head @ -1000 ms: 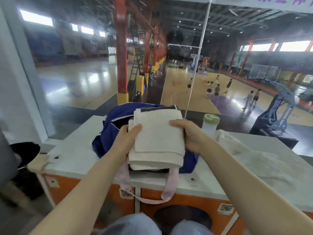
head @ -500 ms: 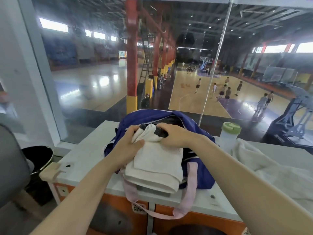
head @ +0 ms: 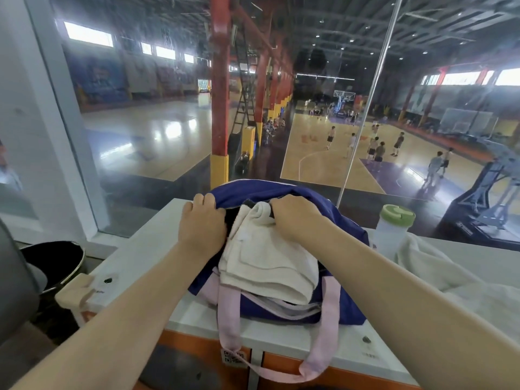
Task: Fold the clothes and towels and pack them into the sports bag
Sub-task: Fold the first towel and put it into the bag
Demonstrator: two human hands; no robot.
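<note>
A navy sports bag [head: 346, 229] with pink straps [head: 327, 327] lies open on the white counter [head: 135, 260]. A folded stack of cream towels [head: 267, 266] sits half inside its mouth, the far end pushed in, the near end hanging over the front rim. My left hand [head: 201, 226] grips the upper flap of the bag at its left side. My right hand [head: 295, 218] presses down on the far end of the towels, fingers curled over them and a dark item beneath. Another unfolded white towel [head: 450, 280] lies on the counter at the right.
A clear bottle with a green lid [head: 394, 229] stands just right of the bag. A glass pane rises right behind the counter. A black bin [head: 53, 263] sits on the floor at the left. The counter's front edge drops to orange panels.
The towel stack has gone from held above the bag to pushed into its mouth. My left hand left the towels and took hold of the bag's flap.
</note>
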